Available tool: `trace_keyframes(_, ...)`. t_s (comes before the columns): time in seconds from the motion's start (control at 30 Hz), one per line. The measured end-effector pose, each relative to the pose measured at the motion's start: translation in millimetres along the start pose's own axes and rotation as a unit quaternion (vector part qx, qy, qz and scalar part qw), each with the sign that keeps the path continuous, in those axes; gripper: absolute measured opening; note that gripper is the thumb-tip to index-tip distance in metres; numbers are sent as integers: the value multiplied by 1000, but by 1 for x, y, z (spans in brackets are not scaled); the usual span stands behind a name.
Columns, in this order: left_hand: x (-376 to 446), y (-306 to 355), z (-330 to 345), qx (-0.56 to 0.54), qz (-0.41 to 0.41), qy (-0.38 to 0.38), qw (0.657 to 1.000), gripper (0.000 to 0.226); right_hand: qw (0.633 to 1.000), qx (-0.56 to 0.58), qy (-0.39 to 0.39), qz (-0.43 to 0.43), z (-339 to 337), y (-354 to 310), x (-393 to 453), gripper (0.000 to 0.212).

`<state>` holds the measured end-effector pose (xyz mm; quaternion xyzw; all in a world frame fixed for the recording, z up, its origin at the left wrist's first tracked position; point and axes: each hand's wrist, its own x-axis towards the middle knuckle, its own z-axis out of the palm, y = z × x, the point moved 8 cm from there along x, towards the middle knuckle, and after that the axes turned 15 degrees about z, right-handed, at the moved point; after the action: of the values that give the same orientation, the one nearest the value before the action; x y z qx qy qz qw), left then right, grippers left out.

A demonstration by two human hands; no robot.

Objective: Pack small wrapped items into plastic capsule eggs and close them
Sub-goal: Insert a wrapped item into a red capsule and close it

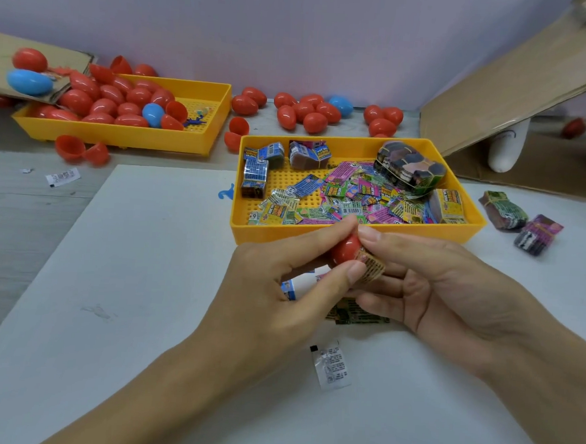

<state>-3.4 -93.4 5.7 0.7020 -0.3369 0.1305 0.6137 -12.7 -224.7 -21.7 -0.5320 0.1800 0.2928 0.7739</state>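
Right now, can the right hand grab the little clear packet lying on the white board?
Probably not yet: the right hand is busy pinching a folded leaflet against the red egg. The clear packet lies uncovered nearby.

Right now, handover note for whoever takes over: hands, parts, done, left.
Left hand: grips a red egg half.
Right hand: pinches a folded leaflet at the half's opening, not fully in.
More small packets lie under the hands, partly hidden; a clear packet lies on the white board.
Near yellow tray: loose leaflets and bundled stacks.
Far yellow tray: red and blue eggs, many closed, a few open halves beside it.
Left: finish stuffing, add the mating half, snap shut, repeat.
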Motion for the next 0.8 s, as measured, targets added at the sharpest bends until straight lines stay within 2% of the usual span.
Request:
trace_keyframes(0.27, 0, 0, 2, -13, -2, -9, 1000, 40, 1000, 14, -6, 12, -1, 2, 2, 31)
trace_keyframes(0.47, 2, 10, 4, 36, 47, -7, 998, 39, 999, 37, -10, 7, 0, 1, 2, 28)
trace_keyframes(0.57, 1, 7, 4, 15, 35, -6, 999, 39, 1000, 19, -4, 4, 0, 0, 0, 26)
trace_keyframes(0.7, 1, 4, 5, -9, 23, -15, 1000, 44, 1000, -10, -2, -5, -1, -2, -1, 34)
trace_keyframes(0.8, 2, 4, -1, -32, 32, 17, 999, 42, 1000, 8, -18, -6, 2, -4, -2, 29)
